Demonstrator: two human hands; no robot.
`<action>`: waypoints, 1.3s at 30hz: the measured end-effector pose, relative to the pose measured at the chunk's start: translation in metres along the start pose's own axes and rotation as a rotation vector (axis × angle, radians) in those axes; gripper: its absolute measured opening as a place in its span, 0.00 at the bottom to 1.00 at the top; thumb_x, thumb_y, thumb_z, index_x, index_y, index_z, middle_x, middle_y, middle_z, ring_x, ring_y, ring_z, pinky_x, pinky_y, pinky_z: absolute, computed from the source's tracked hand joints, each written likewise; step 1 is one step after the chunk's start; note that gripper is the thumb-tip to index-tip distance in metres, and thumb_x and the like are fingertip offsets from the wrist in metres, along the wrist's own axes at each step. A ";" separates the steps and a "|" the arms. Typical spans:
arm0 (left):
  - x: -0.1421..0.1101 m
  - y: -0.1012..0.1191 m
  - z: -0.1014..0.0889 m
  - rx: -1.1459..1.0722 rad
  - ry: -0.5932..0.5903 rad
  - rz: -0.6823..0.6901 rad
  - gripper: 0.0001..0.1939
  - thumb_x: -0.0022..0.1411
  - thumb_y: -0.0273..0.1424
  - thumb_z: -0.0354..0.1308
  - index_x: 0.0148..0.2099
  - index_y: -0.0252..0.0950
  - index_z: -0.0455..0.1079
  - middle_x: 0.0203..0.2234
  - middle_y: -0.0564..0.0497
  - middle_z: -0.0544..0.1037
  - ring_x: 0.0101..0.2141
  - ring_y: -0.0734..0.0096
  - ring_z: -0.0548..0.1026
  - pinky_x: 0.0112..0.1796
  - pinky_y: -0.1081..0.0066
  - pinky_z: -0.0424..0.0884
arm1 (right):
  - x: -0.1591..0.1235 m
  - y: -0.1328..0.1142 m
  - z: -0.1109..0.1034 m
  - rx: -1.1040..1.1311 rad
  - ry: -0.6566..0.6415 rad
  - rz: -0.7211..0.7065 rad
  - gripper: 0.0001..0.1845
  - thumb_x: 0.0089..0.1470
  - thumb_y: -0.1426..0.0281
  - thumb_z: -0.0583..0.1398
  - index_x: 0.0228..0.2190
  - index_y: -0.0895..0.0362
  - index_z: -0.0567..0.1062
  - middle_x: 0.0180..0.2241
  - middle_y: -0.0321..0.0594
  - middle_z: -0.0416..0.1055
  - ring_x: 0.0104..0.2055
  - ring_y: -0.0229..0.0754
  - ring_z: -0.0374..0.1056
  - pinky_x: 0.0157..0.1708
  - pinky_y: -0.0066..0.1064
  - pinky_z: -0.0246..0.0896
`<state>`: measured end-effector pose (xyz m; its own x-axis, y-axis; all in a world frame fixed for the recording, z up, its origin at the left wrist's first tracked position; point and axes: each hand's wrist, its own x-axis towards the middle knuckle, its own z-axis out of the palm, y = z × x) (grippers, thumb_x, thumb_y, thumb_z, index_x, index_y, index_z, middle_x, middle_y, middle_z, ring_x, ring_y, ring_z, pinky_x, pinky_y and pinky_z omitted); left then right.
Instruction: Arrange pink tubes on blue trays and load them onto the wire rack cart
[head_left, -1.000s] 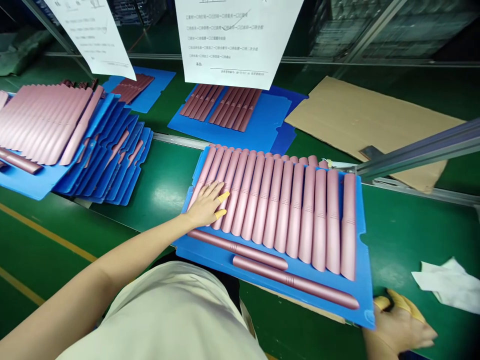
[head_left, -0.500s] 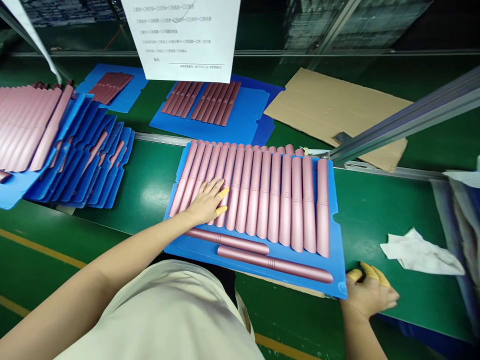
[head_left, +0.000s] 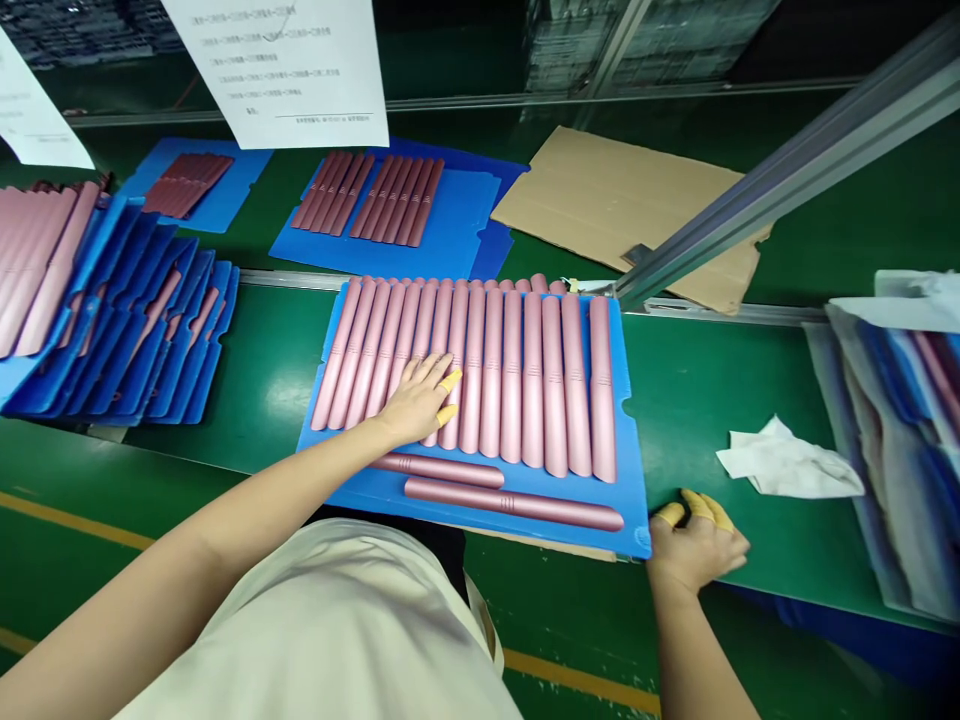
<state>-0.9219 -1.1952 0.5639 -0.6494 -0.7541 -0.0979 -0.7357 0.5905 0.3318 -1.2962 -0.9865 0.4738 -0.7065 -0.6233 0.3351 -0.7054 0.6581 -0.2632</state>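
My left hand (head_left: 418, 398) lies flat, fingers spread, on a row of long pink metallic tube-like pieces (head_left: 512, 380). Yellow finger covers show on its thumb and index finger. The row rests side by side on a blue plastic sheet (head_left: 628, 490). Two more pink pieces lie crosswise along the near edge: a shorter-looking piece (head_left: 457, 472) partly behind my left arm, and a longer piece (head_left: 555, 510). Just beside the sheet's near right corner is my right hand (head_left: 697, 540), its covered fingers loosely bent and apart over the green table, with nothing visible in them.
Stacked blue sheets (head_left: 161, 330) with pink pieces stand at the left. Behind are darker pink pieces (head_left: 397, 200) on blue sheets, cardboard (head_left: 615, 205) and a slanted metal post (head_left: 750, 180). A white cloth (head_left: 787, 460) and upright sheets (head_left: 885, 480) are on the right.
The view has shifted, so the sheet, table and right hand appear further left and slightly higher. My left hand still rests on the pink pieces; the right stays beside the sheet's corner.
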 end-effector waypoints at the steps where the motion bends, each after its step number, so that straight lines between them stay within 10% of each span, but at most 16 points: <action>1: 0.000 0.001 -0.001 0.003 0.000 -0.003 0.27 0.60 0.33 0.51 0.61 0.32 0.57 0.63 0.39 0.53 0.63 0.52 0.48 0.60 0.50 0.47 | 0.000 0.000 -0.001 0.001 -0.002 0.001 0.20 0.44 0.68 0.52 0.39 0.59 0.74 0.46 0.50 0.68 0.47 0.58 0.59 0.40 0.49 0.49; 39: 0.058 0.088 0.006 0.042 0.100 0.184 0.14 0.63 0.34 0.51 0.47 0.39 0.72 0.60 0.43 0.59 0.61 0.52 0.53 0.56 0.52 0.56 | -0.004 0.006 -0.004 0.052 0.027 -0.072 0.14 0.51 0.71 0.53 0.39 0.58 0.73 0.46 0.48 0.68 0.48 0.53 0.59 0.41 0.45 0.52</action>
<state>-1.0254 -1.1859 0.5818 -0.7528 -0.6559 0.0552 -0.6152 0.7309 0.2955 -1.2969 -0.9785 0.4741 -0.6522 -0.6563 0.3794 -0.7571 0.5885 -0.2836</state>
